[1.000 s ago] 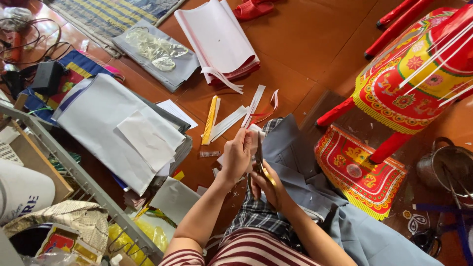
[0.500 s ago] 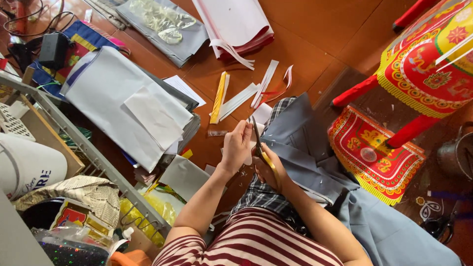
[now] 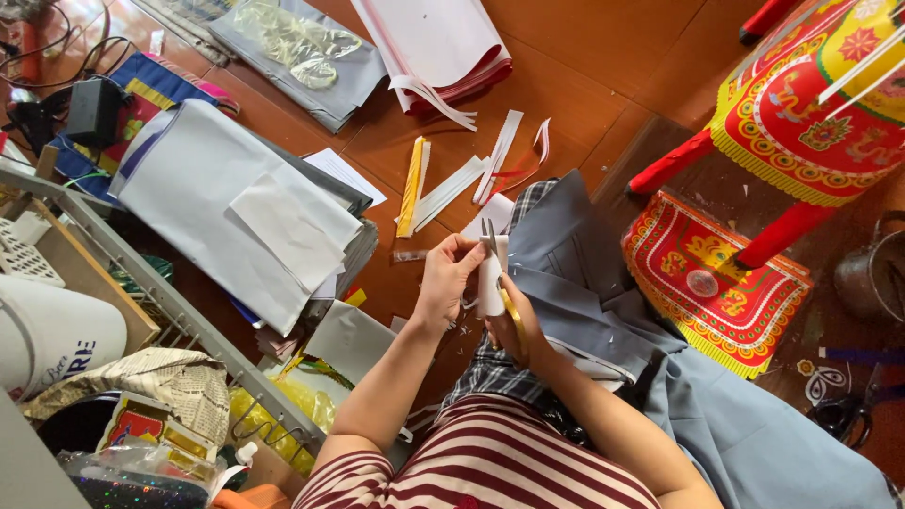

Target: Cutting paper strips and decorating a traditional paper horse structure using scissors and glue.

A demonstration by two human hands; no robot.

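The person in a striped shirt [image 3: 500,462] sits on the floor [image 3: 603,57], both arms reaching forward over a grey-trousered lap [image 3: 584,283]. The right hand [image 3: 514,330] has its fingers clenched through the yellow handles of a pair of scissors [image 3: 500,273], whose blades point away from the body and stand against a small white paper strip [image 3: 490,278]. The left hand [image 3: 451,278], just left of the scissors, pinches that strip's upper end between thumb and fingers, so the strip hangs between the two hands above the lap. Tiny white scraps lie on the floor just under the scissors. Beyond the scissors, a scatter of cut strips [image 3: 471,174], white, yellow and red-edged, lies on the floor. Left of the scissors sits a stack of grey-white paper sheets [image 3: 236,207], with a metal wire rack [image 3: 141,283] nearer the body on that side. Right of the scissors lies a red and gold patterned panel [image 3: 712,283], and beyond it stands a red and gold paper figure [image 3: 811,113] on red legs. Farthest from the scissors lies a folded bundle of white and red sheets [image 3: 443,42].
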